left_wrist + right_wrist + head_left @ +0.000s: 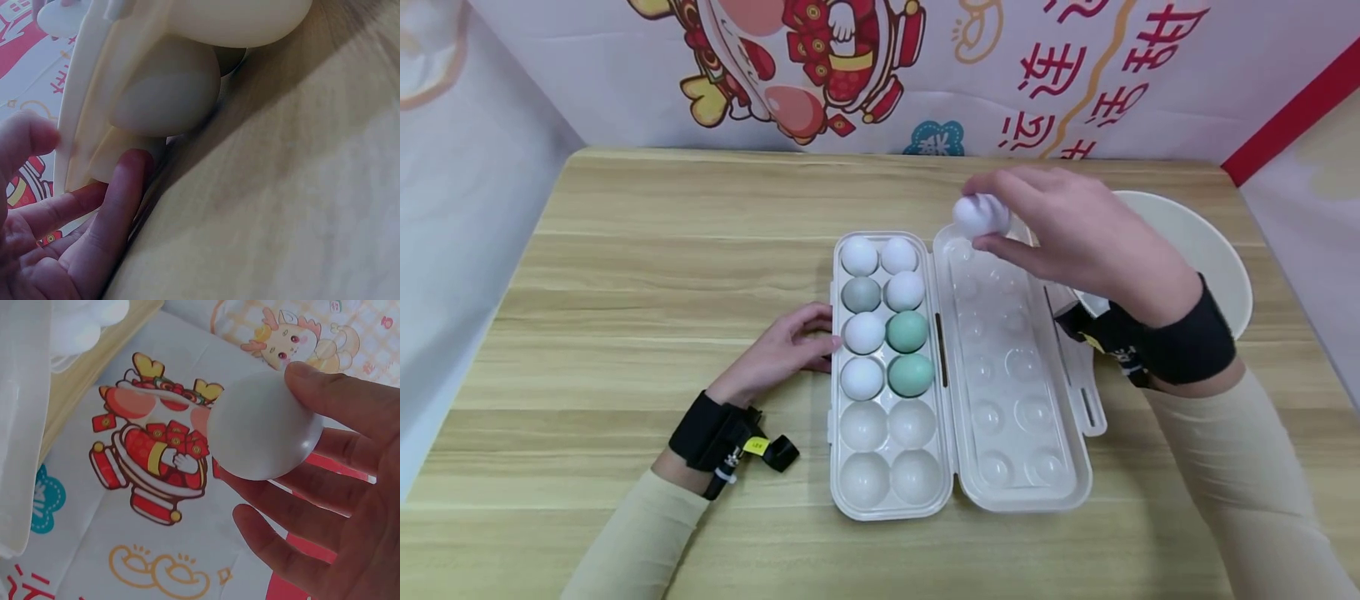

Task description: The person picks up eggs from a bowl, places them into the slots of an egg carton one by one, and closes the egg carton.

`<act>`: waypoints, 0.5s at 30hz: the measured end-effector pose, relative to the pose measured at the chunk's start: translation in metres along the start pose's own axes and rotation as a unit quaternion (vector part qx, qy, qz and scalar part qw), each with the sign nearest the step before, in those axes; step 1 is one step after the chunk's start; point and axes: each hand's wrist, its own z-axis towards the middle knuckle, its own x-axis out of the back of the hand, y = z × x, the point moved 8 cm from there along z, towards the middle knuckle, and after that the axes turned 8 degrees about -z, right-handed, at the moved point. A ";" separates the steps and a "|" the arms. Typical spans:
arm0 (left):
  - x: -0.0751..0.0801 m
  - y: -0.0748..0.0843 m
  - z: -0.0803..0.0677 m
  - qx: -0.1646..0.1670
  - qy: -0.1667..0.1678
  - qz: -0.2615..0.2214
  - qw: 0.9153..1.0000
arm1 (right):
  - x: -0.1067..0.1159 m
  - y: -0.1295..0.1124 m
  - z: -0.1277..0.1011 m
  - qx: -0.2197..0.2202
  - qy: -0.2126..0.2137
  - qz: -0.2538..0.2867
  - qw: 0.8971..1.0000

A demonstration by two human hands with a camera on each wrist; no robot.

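Observation:
Above the far end of the open lid (1022, 400), my right hand (1075, 229) holds a white egg (981, 215) between thumb and fingers. In the right wrist view, the egg (262, 425) stands clear between thumb and fingertips. My left hand (786, 346) grips the left edge of a white plastic egg box (891, 504). Its thumb lies on the rim and its fingers reach underneath, as the left wrist view shows. White eggs (862, 377), a greyish egg (861, 294) and two green eggs (911, 375) fill the far rows; the near cups are bare.
A large white bowl (1213, 250) stands at the back right, partly behind my right hand and wrist. A printed cloth backdrop (962, 83) rises behind the wooden table (662, 250).

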 end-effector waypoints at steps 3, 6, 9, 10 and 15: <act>0.000 0.001 0.000 -0.003 0.000 -0.003 1.000 | -0.005 -0.007 0.006 0.015 -0.003 0.017 1.000; -0.001 0.001 0.000 -0.006 -0.002 -0.007 1.000 | -0.015 -0.014 0.011 0.030 -0.018 0.037 0.999; -0.001 0.001 0.000 -0.006 -0.002 -0.009 1.000 | -0.027 -0.022 0.015 0.047 -0.044 0.056 0.996; -0.001 0.001 0.000 -0.008 -0.003 -0.008 1.000 | -0.030 -0.024 0.016 0.052 -0.052 0.058 0.996; -0.001 0.001 -0.001 -0.009 -0.003 -0.005 1.000 | -0.042 -0.037 0.020 0.075 -0.074 0.053 0.993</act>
